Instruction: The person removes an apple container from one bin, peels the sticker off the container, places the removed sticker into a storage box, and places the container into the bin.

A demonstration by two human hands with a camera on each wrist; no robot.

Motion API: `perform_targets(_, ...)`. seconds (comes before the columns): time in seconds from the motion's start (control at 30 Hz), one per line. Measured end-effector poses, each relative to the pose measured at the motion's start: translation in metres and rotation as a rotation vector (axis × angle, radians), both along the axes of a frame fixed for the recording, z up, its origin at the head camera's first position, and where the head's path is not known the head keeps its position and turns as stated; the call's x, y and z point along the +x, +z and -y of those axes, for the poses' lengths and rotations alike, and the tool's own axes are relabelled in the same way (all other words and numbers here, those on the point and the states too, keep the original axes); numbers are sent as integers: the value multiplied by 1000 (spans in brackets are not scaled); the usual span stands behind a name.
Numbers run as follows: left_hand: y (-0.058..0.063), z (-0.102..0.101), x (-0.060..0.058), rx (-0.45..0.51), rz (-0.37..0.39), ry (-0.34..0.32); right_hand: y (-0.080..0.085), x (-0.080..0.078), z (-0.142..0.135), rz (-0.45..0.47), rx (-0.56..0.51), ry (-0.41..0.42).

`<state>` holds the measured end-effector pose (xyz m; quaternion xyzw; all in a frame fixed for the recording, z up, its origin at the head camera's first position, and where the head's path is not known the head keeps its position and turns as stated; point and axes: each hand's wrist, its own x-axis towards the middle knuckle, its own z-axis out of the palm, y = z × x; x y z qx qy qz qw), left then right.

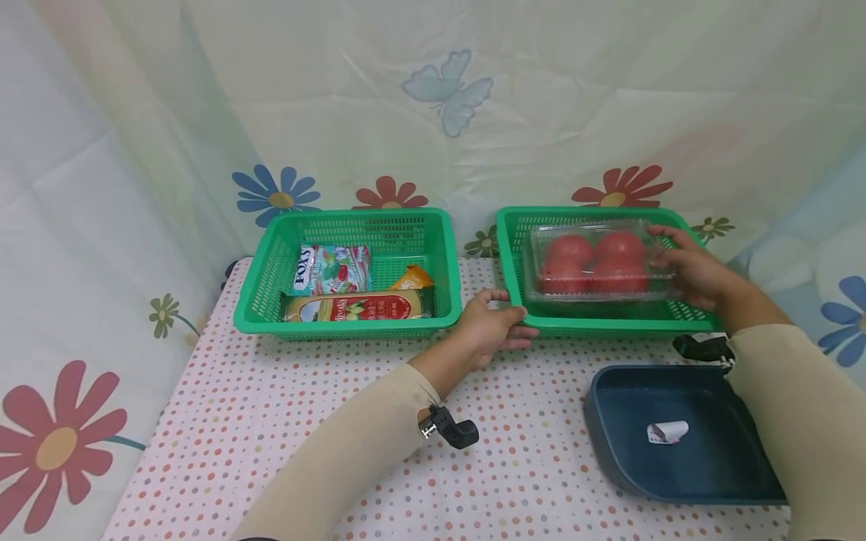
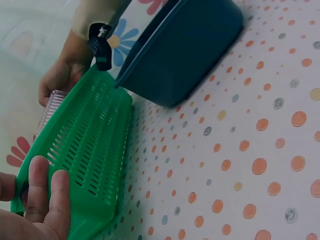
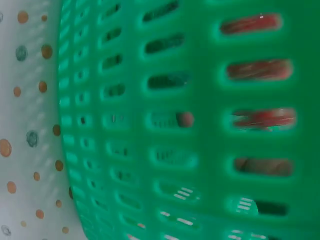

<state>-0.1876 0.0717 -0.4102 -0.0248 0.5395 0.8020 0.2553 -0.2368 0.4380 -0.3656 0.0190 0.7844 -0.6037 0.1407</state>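
A clear plastic box of red tomatoes [image 1: 595, 263] sits tilted within the right green basket [image 1: 609, 324]. My right hand [image 1: 693, 274] grips the box by its right end, thumb and fingers around the edge. At the basket's front left corner, my left hand [image 1: 489, 327] pinches the rim, thumb on top and fingers outside below. The left wrist view shows those fingers [image 2: 59, 200] against the slatted green wall. Through the wall's slots in the right wrist view, bits of red tomato [image 3: 260, 70] show; the right hand is mostly hidden there.
The left green basket [image 1: 352, 328] holds a Fox's candy bag [image 1: 331, 269], a long red-and-gold packet [image 1: 358, 307] and an orange packet [image 1: 413, 278]. In front of the right basket stands a dark blue basin [image 1: 704, 473] with a curled white label [image 1: 668, 431]. A curtain hangs behind.
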Motion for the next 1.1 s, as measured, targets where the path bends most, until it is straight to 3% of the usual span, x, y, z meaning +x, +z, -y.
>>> perform_targets(0.5,-2,0,1,7,-2,8,-2,-4,-9,22,16,9)
perform_targets(0.73,-1,2,3,-4,-1,12,-9,-3,-11,3,204,58)
perform_targets(1.0,-1,2,3,-25,9,6,-2,-2,-9,45,240,68)
perform_targets(1.1,-1,4,6,-58,10,-48,5,4,-2,27,308,55)
